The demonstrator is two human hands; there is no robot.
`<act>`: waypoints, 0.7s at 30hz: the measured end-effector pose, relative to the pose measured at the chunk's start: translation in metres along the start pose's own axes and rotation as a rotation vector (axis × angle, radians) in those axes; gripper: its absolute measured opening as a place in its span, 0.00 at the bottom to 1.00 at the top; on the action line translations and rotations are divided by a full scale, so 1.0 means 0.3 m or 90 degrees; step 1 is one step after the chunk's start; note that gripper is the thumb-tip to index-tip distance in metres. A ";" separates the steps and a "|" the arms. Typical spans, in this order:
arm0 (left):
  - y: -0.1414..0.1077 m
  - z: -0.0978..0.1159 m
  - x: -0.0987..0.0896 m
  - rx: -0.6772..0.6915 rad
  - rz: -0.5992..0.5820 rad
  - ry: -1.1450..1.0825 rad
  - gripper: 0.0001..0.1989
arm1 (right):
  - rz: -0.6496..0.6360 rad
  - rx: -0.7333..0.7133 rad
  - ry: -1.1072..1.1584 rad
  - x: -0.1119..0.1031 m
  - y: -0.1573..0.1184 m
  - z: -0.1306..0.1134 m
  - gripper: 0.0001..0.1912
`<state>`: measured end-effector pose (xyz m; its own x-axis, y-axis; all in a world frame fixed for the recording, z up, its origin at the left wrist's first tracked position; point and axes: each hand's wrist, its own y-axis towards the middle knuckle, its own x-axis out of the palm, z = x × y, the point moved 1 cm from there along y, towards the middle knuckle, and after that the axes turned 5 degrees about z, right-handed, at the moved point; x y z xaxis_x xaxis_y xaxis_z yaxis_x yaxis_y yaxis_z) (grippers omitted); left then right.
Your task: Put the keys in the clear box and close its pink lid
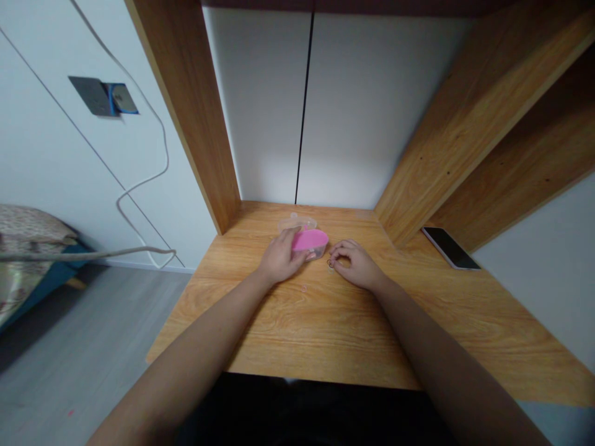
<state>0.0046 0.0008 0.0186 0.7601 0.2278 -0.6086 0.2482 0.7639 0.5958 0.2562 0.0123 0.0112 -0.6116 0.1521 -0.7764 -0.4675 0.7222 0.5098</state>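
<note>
My left hand [281, 256] is wrapped around the near left side of a small clear plastic box with a pink top [312, 239]. The box rests on the wooden desk, and its left end is hidden by my fingers. Just right of it, my right hand [354, 262] is closed in a pinch at desk level. Between thumb and fingertips shows a small dark loop [330, 263] that looks like a rubber band. A tiny pink loop [304, 288] lies on the wood in front of the box.
Behind the box lies a clear plastic lid or tray [297, 222]. A phone [450, 248] lies on the right, by the wooden upright. Wooden panels flank the desk [325, 334], with a white wall behind. A white cable [166, 148] hangs at the left.
</note>
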 end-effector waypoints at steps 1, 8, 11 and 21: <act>0.000 -0.001 0.001 -0.002 0.001 0.001 0.32 | -0.001 0.001 -0.007 0.000 0.000 0.002 0.05; -0.003 -0.005 0.002 0.000 0.004 0.006 0.33 | 0.002 0.003 -0.043 -0.007 -0.003 0.021 0.03; -0.003 -0.006 0.002 0.001 0.008 0.007 0.33 | 0.004 -0.001 -0.044 -0.011 -0.005 0.025 0.03; -0.001 0.004 -0.006 -0.002 0.002 0.004 0.33 | -0.011 0.017 -0.061 -0.013 -0.004 0.031 0.01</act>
<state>0.0040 -0.0005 0.0201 0.7570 0.2344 -0.6099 0.2432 0.7653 0.5959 0.2653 0.0171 0.0102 -0.5397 0.2025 -0.8172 -0.4587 0.7431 0.4871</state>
